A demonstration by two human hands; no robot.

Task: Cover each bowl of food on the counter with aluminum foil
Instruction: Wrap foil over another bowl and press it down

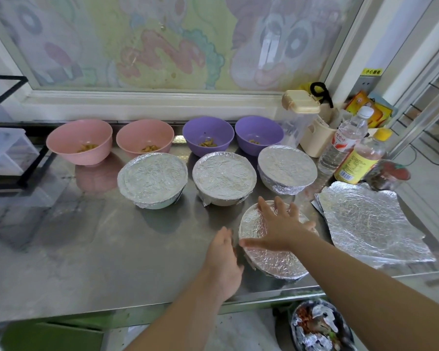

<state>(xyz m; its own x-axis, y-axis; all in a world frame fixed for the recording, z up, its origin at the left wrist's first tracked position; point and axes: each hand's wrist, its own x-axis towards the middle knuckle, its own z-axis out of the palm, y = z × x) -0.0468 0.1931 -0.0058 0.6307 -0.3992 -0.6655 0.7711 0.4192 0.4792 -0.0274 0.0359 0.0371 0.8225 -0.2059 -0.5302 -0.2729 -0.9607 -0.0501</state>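
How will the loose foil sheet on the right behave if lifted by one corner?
The foil sheet looks thin and wrinkled, so it probably droops and feels very light. Its curled edges suggest it creases, maybe tears, easily.

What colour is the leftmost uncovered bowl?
Pink; the bowl shows best in the head view.

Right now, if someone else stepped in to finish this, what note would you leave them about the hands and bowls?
Right hand open, pressing flat on the foil over the front bowl.
Left hand open, at that bowl's left side.
Done: three foil-covered bowls in the middle row; the front bowl looks wrapped.
Left: two pink bowls and two purple bowls at the back, food uncovered.
Spare foil sheets lie on the counter to the right.
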